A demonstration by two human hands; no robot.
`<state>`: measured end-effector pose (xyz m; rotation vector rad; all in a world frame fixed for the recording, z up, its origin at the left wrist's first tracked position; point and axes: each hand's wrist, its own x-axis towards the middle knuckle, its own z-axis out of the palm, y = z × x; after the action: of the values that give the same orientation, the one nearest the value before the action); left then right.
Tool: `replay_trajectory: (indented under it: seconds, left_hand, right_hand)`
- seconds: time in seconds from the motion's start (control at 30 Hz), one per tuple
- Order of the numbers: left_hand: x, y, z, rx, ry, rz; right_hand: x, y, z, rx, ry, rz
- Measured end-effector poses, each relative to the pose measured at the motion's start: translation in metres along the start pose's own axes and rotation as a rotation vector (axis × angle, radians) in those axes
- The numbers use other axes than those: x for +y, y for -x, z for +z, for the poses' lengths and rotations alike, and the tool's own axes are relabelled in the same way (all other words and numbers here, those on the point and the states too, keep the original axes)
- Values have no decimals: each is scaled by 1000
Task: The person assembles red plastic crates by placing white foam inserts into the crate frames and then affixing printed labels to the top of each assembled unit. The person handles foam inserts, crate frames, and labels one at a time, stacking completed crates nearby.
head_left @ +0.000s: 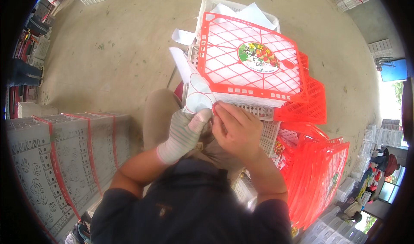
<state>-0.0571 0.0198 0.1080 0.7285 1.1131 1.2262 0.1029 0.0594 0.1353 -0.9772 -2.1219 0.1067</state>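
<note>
In my left hand point(181, 134), which wears a striped glove, is a pale strip of round stickers point(198, 95) with thin red outlines, pinched at its lower end. The strip bends up and away to the left. My bare right hand point(237, 129) is closed in a pinch beside the left thumb. A bit of red shows at its fingertips, too small to name. Just beyond both hands lies a red plastic lattice panel point(254, 90) over white sheets, with an oval printed label point(258, 57) on it. The panel rests on a white plastic crate point(207, 4).
More red lattice panels point(317, 175) stand bundled at the right. Strapped grey-white crates point(69, 153) are stacked at the left. A loose white paper piece point(183, 37) sticks out beside the crate. People point(390, 164) and further crates point(379, 49) are far right.
</note>
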Motion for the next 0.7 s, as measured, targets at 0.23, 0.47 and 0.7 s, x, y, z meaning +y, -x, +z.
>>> replay_trajectory:
  seconds: [0.23,0.47,0.7]
  left_hand:
    - [-1,2,2,23,-122,141]
    - [0,1,-10,-15,-295,196]
    - [-1,-4,-48,160,-1,200]
  right_hand:
    - [-11,2,3,20,164,0]
    - [-13,-3,-1,-131,-354,601]
    - [62,-35,27,99,-503,966]
